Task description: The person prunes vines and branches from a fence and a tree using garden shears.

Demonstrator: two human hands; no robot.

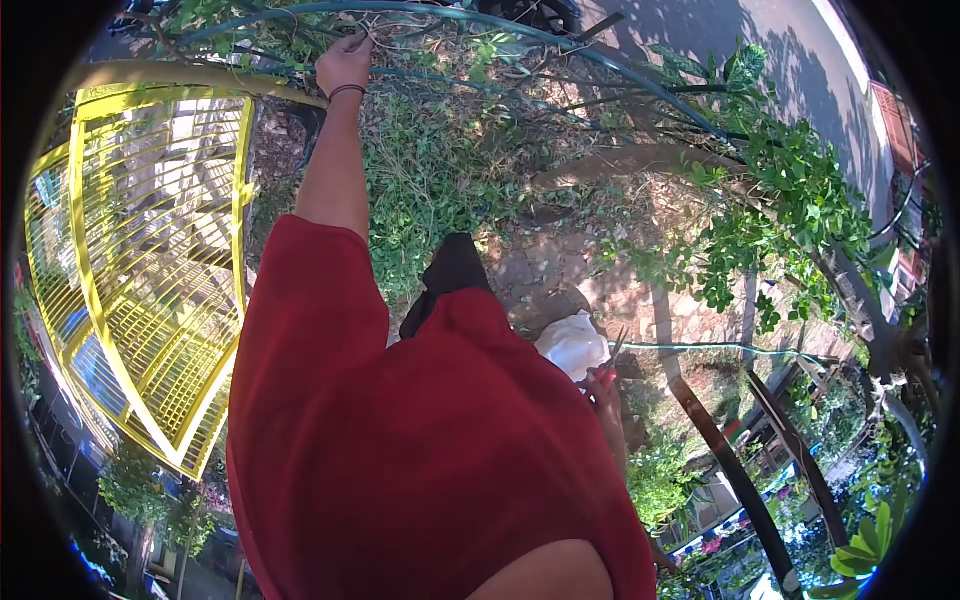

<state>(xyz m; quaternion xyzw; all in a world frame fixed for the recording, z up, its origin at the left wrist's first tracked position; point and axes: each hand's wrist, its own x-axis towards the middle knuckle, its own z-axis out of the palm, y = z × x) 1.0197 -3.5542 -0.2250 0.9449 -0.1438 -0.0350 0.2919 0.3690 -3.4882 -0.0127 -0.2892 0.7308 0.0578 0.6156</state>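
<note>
At the top of the head view, my left hand [343, 68] reaches far out with a dark band at the wrist. Its fingers are closed at a thin stem among tangled twigs and vines [400, 30]. Lower right, beside my red shirt, my right hand [603, 392] is partly hidden by the sleeve. It is closed on red-handled scissors [617, 346], their narrow blades pointing up. A crumpled white plastic bag [573, 345] hangs right next to this hand.
A yellow metal grille [160, 270] stands on the left. A long bluish-green pipe [640, 68] arches across the top. Leafy branches [800, 200] crowd the right side, and dark poles [730, 470] slant below them. Weeds [430, 170] cover the ground ahead.
</note>
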